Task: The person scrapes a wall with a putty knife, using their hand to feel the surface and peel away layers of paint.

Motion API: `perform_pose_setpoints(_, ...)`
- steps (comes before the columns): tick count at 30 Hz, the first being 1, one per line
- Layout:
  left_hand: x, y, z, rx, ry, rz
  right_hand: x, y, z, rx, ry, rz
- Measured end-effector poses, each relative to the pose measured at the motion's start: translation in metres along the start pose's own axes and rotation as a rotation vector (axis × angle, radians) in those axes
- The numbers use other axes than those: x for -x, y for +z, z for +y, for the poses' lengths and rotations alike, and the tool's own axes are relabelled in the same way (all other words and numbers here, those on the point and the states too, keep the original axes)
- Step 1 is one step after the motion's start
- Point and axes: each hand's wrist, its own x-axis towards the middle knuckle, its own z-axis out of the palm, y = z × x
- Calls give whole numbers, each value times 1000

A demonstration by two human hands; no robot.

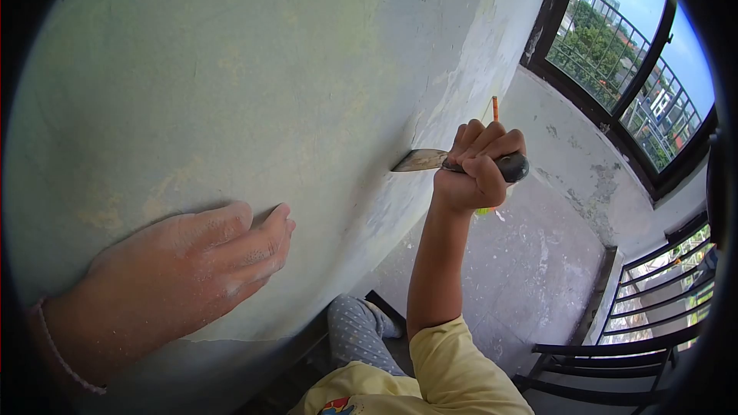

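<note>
My right hand is closed round the dark handle of a scraper, its thumb and fingers wrapped over it. The scraper's flat blade points left, and its edge meets the pale green wall where light patches show. Lower left, my left hand lies against the same wall, its fingers extended and slightly bent, with whitish dust on the skin and nothing visible in it. An orange stick-like object stands out behind my right hand, its lower part hidden.
A dark-framed window is at the upper right. Below it is a stained, peeling wall. The grey floor has white specks. Black slatted furniture stands at the lower right.
</note>
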Motion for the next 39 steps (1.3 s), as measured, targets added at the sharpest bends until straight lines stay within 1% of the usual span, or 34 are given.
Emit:
perform_pose_setpoints(1,0,1,0,6,4,5,0,-2,7,32,18,-6)
perform_pose_setpoints(2,1,1,0,11,0,9,-1,-4,10,32,-12,-35)
perform_pose_setpoints(3,1,0,0,10,2,15,-2,-4,3,37,-16,-36)
perform_pose_setpoints(5,0,-2,-3,-31,33,11,-6,5,-20,-76,-146,-83)
perform_pose_setpoints(7,1,-2,-3,-29,16,3,-2,22,-54,-230,-262,-155)
perform_pose_setpoints(9,1,-2,-3,-32,8,3,14,34,-72,-216,-473,-302)
perform_pose_setpoints(11,2,-3,-4,-57,58,-20,20,28,-67,-309,-600,-673)
perform_pose_setpoints(12,3,-4,-5,-76,47,-19,18,25,-66,-141,-518,-806)
perform_pose_setpoints(13,4,-5,-6,-92,74,-17,30,30,-45,-112,-385,-643)
perform_pose_setpoints(14,5,-5,-6,-104,105,-14,30,24,-16,75,-381,-565)
perform_pose_setpoints(15,4,-5,-7,-114,95,-15,21,7,7,222,-404,-560)
perform_pose_setpoints(17,4,-7,-8,-132,122,-26,7,-4,7,94,-310,-499)
perform_pose_setpoints(19,6,-10,-12,-144,129,-30,9,-5,-11,-10,-399,-442)
perform_pose_setpoints(20,6,-11,-13,-153,142,-29,14,-3,-26,-50,-413,-481)
perform_pose_setpoints(21,5,-11,-13,-151,141,-27,27,2,-44,11,-432,-501)
perform_pose_setpoints(22,4,-11,-14,-169,177,-37,35,-4,-57,18,-454,-659)
perform_pose_setpoints(23,3,-10,-15,-192,210,-51,29,0,-62,-35,-531,-978)
perform_pose_setpoints(24,2,-9,-15,-200,205,-58,30,1,-61,-107,-577,-1204)
perform_pose_setpoints(25,1,-8,-16,-229,216,-30,34,3,-52,-140,-660,-1307)
perform_pose_setpoints(26,-1,-7,-16,-256,233,0,37,12,-44,-209,-642,-1309)
perform_pose_setpoints(29,-8,-12,-20,-224,280,-54,43,2,-13,-146,-684,-1343)
perform_pose_setpoints(31,-9,-13,-21,-240,269,-39,40,2,-11,-168,-696,-1333)
perform_pose_setpoints(33,-9,-10,-18,-238,274,-25,35,-1,-13,-215,-659,-1338)
perform_pose_setpoints(35,-12,-8,-13,-275,189,-22,37,-10,-17,-159,-682,-1329)
perform_pose_setpoints(36,-16,-10,-11,-282,205,-19,37,-13,-18,-112,-720,-1323)
perform_pose_setpoints(38,-21,-13,-9,-294,1,-93,40,-22,-20,-97,-744,-1319)
perform_pose_setpoints(39,-27,-15,-11,-306,9,-99,41,-24,-19,-96,-760,-1328)
